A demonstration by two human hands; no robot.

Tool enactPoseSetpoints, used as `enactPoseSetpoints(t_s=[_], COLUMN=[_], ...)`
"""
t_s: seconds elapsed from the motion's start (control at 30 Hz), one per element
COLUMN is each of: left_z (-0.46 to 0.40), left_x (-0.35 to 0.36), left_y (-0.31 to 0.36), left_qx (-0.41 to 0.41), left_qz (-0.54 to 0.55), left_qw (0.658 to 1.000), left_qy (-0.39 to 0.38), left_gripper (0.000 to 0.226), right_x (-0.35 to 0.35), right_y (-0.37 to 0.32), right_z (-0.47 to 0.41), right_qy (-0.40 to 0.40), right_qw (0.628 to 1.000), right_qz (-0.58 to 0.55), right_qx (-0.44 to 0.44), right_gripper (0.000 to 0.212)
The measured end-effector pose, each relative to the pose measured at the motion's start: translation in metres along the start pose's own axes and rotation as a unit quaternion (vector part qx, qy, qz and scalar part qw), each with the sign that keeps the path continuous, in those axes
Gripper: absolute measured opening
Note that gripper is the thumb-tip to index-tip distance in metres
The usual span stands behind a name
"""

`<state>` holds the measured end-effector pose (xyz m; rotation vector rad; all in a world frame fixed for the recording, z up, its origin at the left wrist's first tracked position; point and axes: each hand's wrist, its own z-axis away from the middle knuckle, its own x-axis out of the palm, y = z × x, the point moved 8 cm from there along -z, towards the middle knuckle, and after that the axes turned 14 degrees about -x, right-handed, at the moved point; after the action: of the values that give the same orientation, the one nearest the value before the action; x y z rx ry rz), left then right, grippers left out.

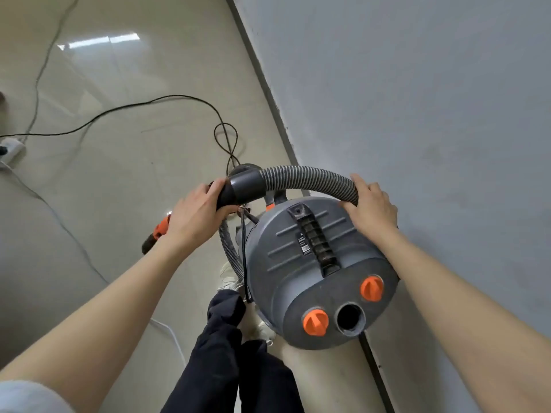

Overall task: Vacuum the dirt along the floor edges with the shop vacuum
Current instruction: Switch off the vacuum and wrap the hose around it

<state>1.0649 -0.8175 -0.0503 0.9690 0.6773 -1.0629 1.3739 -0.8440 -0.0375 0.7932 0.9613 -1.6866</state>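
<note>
Left hand (195, 214) grips the hose cuff (243, 187); right hand (371, 208) clasps the hose (310, 177) at twelve o'clock above the shop vacuum (316, 269).

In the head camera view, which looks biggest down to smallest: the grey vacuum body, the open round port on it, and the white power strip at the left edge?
1. Vacuum body
2. Open round port
3. White power strip, though it is farther away and cut off by the frame edge, so its rank is unsure.

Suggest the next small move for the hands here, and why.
Probably swing the hose end down toward the wall-floor edge: the left hand grips its dark cuff, the right hand holds the hose above the vacuum, off the floor.
</note>
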Motion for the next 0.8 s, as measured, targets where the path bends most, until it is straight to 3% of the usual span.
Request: enactPoseSetpoints(t_s=[0.2,0.37,0.47,0.57,0.67,0.8], left_z=[-0.031,-0.056,-0.065,-0.072,-0.085,-0.087], left_x=[0.039,0.082,0.103,0.117,0.11,0.109], left_y=[-0.04,-0.048,-0.05,-0.047,-0.013,0.044], left_qx=[-0.012,-0.038,-0.059,-0.101,-0.048,0.085], left_qz=[-0.063,-0.029,-0.019,0.111,0.193,0.095], left_qw=[0.998,0.995,0.988,0.956,0.942,0.965], left_qy=[-0.016,-0.086,-0.144,-0.251,-0.27,-0.228], left_gripper=[0.049,0.057,0.059,0.06,0.065,0.053], right_x=[0.041,0.042,0.045,0.048,0.048,0.048], right_y=[-0.02,-0.024,-0.036,-0.048,-0.053,-0.059], right_z=[-0.035,-0.066,-0.076,-0.084,-0.088,-0.083], right_qy=[-0.071,-0.091,-0.104,-0.115,-0.134,-0.13], right_qw=[0.996,0.994,0.991,0.986,0.982,0.979], right_qz=[-0.033,-0.042,-0.014,-0.025,-0.046,-0.057], right_qx=[-0.037,-0.045,-0.087,-0.118,-0.126,-0.144], right_gripper=[0.073,0.043,0.038,0.037,0.038,0.037])
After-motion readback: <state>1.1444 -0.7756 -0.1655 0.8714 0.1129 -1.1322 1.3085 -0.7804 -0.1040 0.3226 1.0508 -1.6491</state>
